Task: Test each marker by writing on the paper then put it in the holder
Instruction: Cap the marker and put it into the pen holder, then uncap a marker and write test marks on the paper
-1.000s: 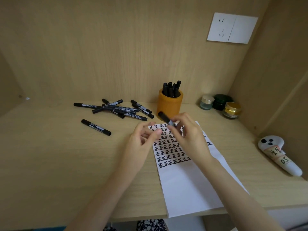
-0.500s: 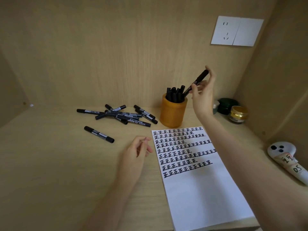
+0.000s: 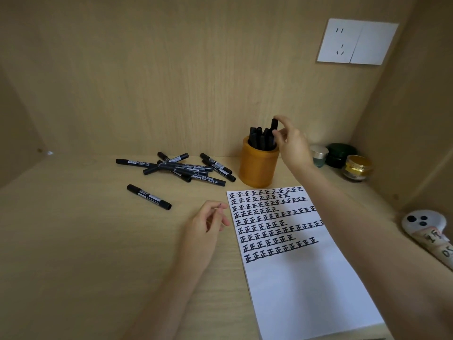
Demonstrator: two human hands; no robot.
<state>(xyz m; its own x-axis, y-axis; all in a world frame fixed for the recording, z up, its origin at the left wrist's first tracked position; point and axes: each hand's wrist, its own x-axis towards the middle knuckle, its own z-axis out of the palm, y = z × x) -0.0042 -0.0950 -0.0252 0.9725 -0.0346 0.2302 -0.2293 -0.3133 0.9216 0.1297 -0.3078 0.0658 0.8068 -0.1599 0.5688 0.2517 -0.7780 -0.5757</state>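
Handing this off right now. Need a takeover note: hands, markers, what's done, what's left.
Right hand: pinches the top of a marker that stands in the holder among several others.
Left hand: relaxed, holds nothing, by the left edge of the paper.
Done: rows of test characters fill the paper's upper half. This marker is in the holder, not yet let go.
Left: the pile of markers and a lone marker, lying left of the holder, need testing and stowing.

The holder [image 3: 258, 168] stands near the desk's [image 3: 73, 241] back edge, markers [image 3: 259, 138] in it, the right hand [image 3: 293, 146] pinching the tallest marker [image 3: 274, 125]. A pile [image 3: 181, 168] lies left of it, a lone marker [image 3: 148, 197] before the pile. Paper [image 3: 306, 290] lies before the holder. Jars [image 3: 339, 155] sit in the back right corner.
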